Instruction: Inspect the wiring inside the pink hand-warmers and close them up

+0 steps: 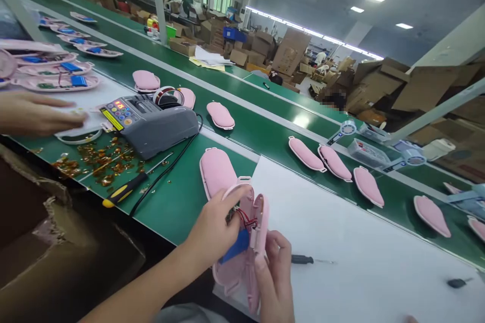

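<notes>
Between my hands is a pink plastic case (261,212), opened like a clamshell and tilted over the table's near edge. Inside it sit a blue battery pack (237,246) and red and black wires (248,221). My left hand (215,224) grips the left half, with the thumb reaching inside by the wires. Wrapped round the outer side of the right half is my right hand (276,272). A closed pink case (217,171) lies on the green table just behind. Right of my right hand, a black-handled screwdriver (303,259) rests on the white sheet (341,232).
At left, another person's hand (41,113) is beside a grey tape dispenser (151,121). A yellow-black screwdriver (125,189) and amber tape scraps (102,161) lie nearby. Open pink shells (56,82) are at far left; several closed cases (367,186) line the green belt (261,133).
</notes>
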Available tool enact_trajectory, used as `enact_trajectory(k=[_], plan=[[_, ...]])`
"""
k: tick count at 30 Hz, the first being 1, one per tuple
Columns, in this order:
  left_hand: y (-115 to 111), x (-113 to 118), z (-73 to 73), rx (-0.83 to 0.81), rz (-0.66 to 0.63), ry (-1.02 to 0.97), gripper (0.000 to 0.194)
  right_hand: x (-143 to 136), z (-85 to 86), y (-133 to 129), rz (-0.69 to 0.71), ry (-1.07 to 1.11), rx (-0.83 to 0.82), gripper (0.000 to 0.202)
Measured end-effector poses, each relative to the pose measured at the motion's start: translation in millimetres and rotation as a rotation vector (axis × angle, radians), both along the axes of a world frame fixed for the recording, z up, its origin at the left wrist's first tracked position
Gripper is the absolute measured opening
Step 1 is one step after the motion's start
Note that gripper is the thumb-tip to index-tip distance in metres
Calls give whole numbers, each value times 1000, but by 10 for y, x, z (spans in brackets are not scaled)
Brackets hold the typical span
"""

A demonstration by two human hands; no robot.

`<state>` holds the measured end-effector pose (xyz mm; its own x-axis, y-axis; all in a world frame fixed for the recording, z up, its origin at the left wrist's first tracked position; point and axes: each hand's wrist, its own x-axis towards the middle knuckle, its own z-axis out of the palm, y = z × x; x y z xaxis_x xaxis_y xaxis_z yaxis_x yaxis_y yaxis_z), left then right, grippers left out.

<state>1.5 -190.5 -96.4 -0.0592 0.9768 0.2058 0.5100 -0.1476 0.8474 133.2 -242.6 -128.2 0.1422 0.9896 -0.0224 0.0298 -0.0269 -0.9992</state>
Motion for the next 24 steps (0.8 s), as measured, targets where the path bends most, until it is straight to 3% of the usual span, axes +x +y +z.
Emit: enact_trajectory(k=[5,12,17,24], plan=[[0,33,101,-56,-24,127,52,7,-125,29,44,26,100,48],[2,27,149,-63,-39,276,44,147,-52,76,159,324,113,58],[-30,51,162,-30,-73,283,34,168,-71,113,55,180,123,51],[20,52,134,-23,-92,196,57,223,-233,241,73,227,108,48]])
